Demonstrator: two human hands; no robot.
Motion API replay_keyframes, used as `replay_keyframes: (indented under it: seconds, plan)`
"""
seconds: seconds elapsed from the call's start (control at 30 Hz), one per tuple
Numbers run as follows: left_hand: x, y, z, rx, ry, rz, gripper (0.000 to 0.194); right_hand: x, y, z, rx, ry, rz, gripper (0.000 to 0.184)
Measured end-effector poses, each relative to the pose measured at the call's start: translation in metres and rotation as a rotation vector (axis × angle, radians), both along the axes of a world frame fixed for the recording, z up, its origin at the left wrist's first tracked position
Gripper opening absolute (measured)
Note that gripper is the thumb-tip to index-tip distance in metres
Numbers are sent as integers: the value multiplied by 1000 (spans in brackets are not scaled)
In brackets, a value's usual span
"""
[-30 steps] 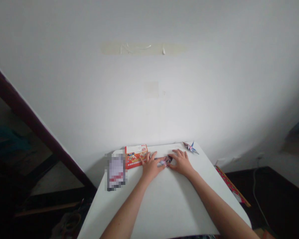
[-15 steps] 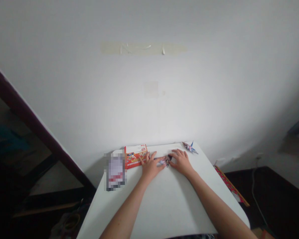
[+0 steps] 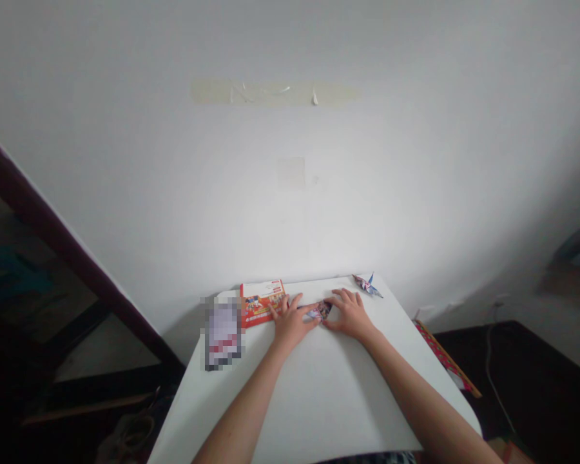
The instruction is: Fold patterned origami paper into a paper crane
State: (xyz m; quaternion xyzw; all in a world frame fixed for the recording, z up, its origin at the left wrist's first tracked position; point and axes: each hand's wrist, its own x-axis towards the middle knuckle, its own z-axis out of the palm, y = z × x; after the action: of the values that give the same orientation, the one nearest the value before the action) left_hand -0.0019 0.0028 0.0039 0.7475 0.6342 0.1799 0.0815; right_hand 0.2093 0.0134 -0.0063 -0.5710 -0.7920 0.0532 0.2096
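Compared with 0.5 s ago, the right thumb has slid toward the lower left, along the near edge of the folded patterned paper (image 3: 323, 311), and the whole view has shifted slightly; the left hand has kept nearly the same pose.

The paper lies low in the frame, just right of centre, between the 2 hands. The left hand (image 3: 290, 324) is spread wide, palm down, its forefinger and thumb reaching apart to the paper's left part without closing around it. The right hand (image 3: 352, 316) is curved and half open, forefinger at the far edge and thumb at the near edge; I cannot tell whether it pinches the paper or only steadies it.

Left of the paper, a red-and-white printed packet (image 3: 256, 308) lies partly under the left fingers as seen from here. Further left is a pixelated phone-shaped item (image 3: 223, 332). To the upper right of the right hand sits 1 folded paper crane (image 3: 367, 285). All are on the white table (image 3: 319, 399), set against the pale wall (image 3: 415, 161).

A yellowish adhesive strip (image 3: 270, 91) crosses the upper middle of the frame, a dark red frame (image 3: 53, 222) slants down the left, and a pale cable (image 3: 490, 370) hangs at lower right.
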Motion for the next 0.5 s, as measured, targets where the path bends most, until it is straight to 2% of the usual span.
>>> replay_keyframes:
  seconds: [0.17, 0.37, 0.5]
  plan:
    - [0, 0, 0, 8, 31, 3, 41, 5, 4, -5, -7, 12, 28, 60]
    - [-1, -1, -2, 27, 37, -16, 42, 9, 10, -8, -25, 86, 19, 44]
    - [0, -2, 0, 17, 12, -18, 43, 7, 8, -6, 9, 66, 27, 45]
